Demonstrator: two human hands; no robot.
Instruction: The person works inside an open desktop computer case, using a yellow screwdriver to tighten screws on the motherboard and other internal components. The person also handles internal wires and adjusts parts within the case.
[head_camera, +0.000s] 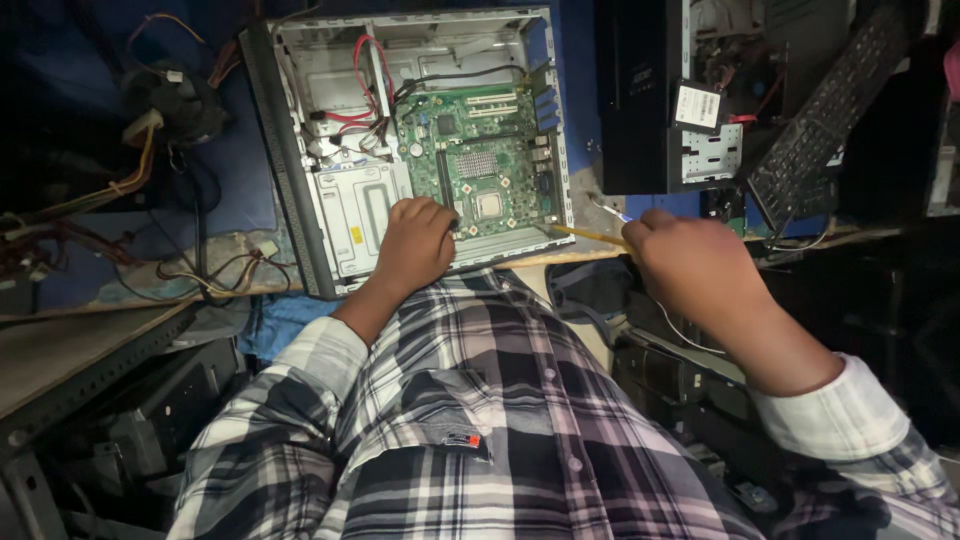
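Resting on the near edge of an open computer case (300, 160), the left hand (415, 245) lies curled, knuckles up, over the lower rim beside the green motherboard (485, 160); whether it grips anything underneath, cannot tell. Right hand (695, 265) is clenched around a thin yellow-handled tool (590, 235), tip pointing left toward the case's right corner, not touching the board.

Case lies flat on a blue work surface (240, 170), side panel off. Inside: motherboard on the right, bare metal drive bay (360, 205) on the left, red and black cables (365, 85) looping over the upper left part. Processor socket (488, 205) sits just above the left hand's fingers.

Clutter around: tangle of loose wires (215, 275) and a dark part with yellow leads (175, 105) left of the case. Right of it, a black tower (640, 100) stands close, a second opened chassis (715, 130) next to that, and a black keyboard (820, 110) leaning tilted over the table's far right.

Table edge runs just under both hands; the person's plaid shirt (480, 400) fills the space below. Open room is tight: narrow blue strip between case and black tower, more free surface left of the case near the wires. Dark equipment stacks (680, 380) under the right forearm.
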